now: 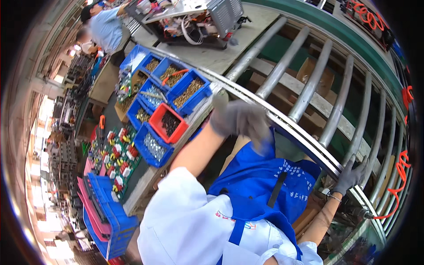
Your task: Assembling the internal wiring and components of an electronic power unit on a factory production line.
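Note:
My left hand [240, 120], in a grey glove, is raised in front of my blue apron, beside the conveyor's metal side rail [291, 128]. Motion smears its fingers, and nothing can be made out in them. Nearest to it on the left are a blue bin [199, 98] of brass-coloured screws and a red bin [178, 134] of small dark screws. Farther right, my right hand [351, 177], also gloved in grey, lies on the rail at the roller ends with its fingers apart and nothing visibly held.
Several metal rollers [314, 81] run along the conveyor. An opened grey machine [223, 17] stands at its far end, near a person in blue [106, 30]. Green circuit boards [129, 165] and a blue crate [121, 225] lie left. A red coiled hose [399, 170] hangs right.

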`<action>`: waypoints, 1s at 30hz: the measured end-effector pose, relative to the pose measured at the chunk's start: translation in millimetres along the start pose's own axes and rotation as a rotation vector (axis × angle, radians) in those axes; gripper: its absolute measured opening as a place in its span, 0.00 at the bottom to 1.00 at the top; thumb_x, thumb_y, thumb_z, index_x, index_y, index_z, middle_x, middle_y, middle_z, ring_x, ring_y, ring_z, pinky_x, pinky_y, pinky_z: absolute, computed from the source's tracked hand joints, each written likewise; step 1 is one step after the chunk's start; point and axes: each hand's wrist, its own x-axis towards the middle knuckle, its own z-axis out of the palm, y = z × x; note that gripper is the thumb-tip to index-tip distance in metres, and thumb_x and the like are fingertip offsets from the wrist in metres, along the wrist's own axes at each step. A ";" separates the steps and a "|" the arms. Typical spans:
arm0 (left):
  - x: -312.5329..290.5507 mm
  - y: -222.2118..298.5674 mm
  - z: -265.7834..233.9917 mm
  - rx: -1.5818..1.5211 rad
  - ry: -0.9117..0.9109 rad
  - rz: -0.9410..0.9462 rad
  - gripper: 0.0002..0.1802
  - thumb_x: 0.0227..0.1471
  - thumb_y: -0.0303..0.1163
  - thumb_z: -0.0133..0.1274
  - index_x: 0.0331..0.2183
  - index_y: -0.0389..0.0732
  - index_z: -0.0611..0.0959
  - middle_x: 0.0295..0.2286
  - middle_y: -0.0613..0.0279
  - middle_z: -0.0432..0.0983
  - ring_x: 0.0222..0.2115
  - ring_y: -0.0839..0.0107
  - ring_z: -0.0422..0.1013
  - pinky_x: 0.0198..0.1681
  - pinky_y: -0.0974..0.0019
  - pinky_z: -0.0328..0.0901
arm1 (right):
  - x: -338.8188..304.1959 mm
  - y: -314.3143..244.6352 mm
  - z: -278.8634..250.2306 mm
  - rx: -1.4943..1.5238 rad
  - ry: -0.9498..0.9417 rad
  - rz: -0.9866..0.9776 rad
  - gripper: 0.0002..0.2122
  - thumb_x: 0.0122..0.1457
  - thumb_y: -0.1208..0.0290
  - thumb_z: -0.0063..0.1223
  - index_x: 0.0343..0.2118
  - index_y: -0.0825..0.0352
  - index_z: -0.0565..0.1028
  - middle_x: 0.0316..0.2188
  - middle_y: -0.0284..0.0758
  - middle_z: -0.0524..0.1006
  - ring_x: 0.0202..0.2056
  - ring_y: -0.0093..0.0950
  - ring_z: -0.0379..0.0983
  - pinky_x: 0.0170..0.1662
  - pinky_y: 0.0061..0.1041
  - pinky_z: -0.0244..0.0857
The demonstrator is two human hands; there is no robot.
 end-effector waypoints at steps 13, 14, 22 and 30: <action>-60.9 108.7 14.8 1.166 0.471 -0.348 0.40 0.52 0.65 0.46 0.55 0.45 0.74 0.45 0.49 0.76 0.48 0.46 0.70 0.51 0.45 0.61 | -2.2 9.8 5.1 0.086 0.030 -0.007 0.27 0.62 0.52 0.49 0.59 0.62 0.66 0.59 0.47 0.65 0.60 0.45 0.59 0.62 0.43 0.51; -63.0 121.0 23.6 1.580 0.581 -0.427 0.39 0.53 0.64 0.46 0.55 0.46 0.74 0.43 0.49 0.77 0.46 0.47 0.71 0.50 0.45 0.62 | -0.5 12.0 -1.4 0.066 0.024 -0.005 0.27 0.62 0.52 0.49 0.59 0.63 0.66 0.59 0.47 0.65 0.60 0.44 0.59 0.62 0.42 0.50; -139.0 218.6 -47.9 2.241 0.872 -2.059 0.34 0.56 0.56 0.47 0.53 0.40 0.75 0.44 0.47 0.77 0.45 0.55 0.74 0.53 0.45 0.61 | -1.3 -2.1 -0.4 0.088 0.044 0.002 0.26 0.62 0.54 0.50 0.58 0.65 0.67 0.58 0.46 0.67 0.59 0.43 0.60 0.62 0.41 0.51; -231.4 250.6 -150.8 1.843 0.889 -1.484 0.25 0.59 0.48 0.44 0.51 0.44 0.76 0.48 0.49 0.75 0.48 0.57 0.72 0.51 0.58 0.66 | -4.0 -2.4 4.2 0.122 0.083 -0.031 0.23 0.62 0.56 0.50 0.56 0.65 0.69 0.56 0.44 0.69 0.58 0.42 0.62 0.61 0.40 0.53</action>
